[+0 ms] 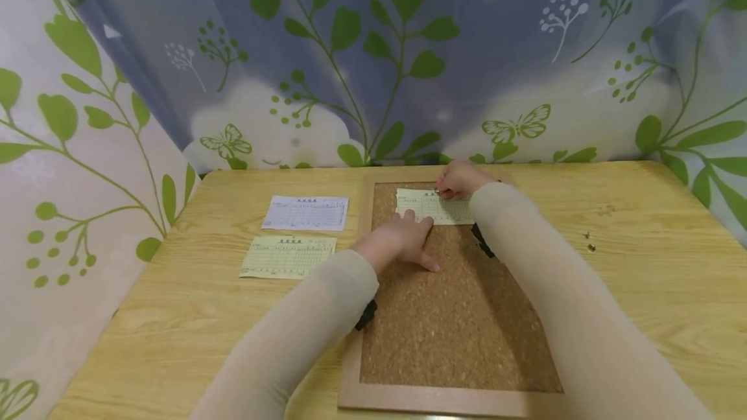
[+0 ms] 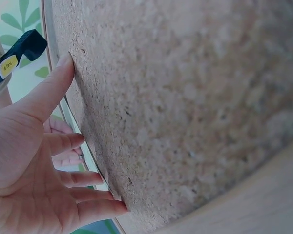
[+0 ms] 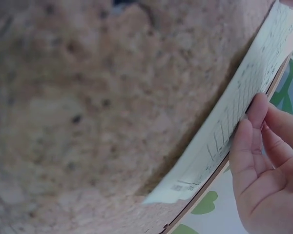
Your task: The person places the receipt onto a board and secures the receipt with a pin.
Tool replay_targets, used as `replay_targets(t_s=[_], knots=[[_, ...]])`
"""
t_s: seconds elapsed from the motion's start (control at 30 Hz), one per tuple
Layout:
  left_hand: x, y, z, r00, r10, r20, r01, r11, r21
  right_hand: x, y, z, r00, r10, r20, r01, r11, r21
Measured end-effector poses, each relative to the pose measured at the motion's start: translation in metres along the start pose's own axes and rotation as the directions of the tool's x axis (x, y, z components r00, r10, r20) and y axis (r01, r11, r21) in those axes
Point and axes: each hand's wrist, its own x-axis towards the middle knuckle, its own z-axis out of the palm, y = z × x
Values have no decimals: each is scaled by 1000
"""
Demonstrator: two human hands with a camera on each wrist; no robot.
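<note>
– One wooden table [image 1: 659, 258], one framed corkboard [image 1: 443, 329] lying on it. What are the two hands up to?

– Left hand [image 1: 405, 242] is spread out on the upper part of the board, gripping nothing, basically a paperweight. Right hand [image 1: 461, 180] is up by the board's top edge, finger and thumb pinched together.

– And the paper?

– Pale green slip [image 1: 449, 211] is on the cork just below the board's top frame, left fingers on its lower edge. Off the board's left side there's a white slip [image 1: 306, 212] with another green slip [image 1: 288, 256] below it.

– What's the right hand got?

– Some tiny shiny thing [image 1: 437, 191] at the slip's upper edge, probably a pin. Couple of pin-like bits [image 1: 592, 247] lie off the board's right side too.

– Tips, if it's pinning?

– From the right wrist, the slip's lower edge throws a shadow on the cork, so it may not lie flat. Best to smooth it, square it to the board's top frame, then push straight down. Leaning sideways could tear the paper, and left fingertips should stay clear of the point lol.
</note>
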Motion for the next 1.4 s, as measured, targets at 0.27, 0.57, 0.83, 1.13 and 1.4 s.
replay_targets(t_s=[0.27,0.57,0.83,1.13,1.4], knots=[[2,-1,-1,1000,4,2,-4,1000,-2,16,5,-2,1000,3,5,-3,1000,-2],[0,-2,4,1000,4,8,-4,1000,-2,32,11,6,999,43,34,-43,999,5],[1,-1,0,1000,6,-9,-6,1000,-24,-1,-5,1,997,50,54,-54,996,67],[2,0,-2,1000,7,3,-6,999,-35,-2,-7,-4,996,70,60,-73,996,54],[2,-1,-1,1000,4,21,-3,999,-33,3,-3,-5,996,55,69,-54,998,-25]])
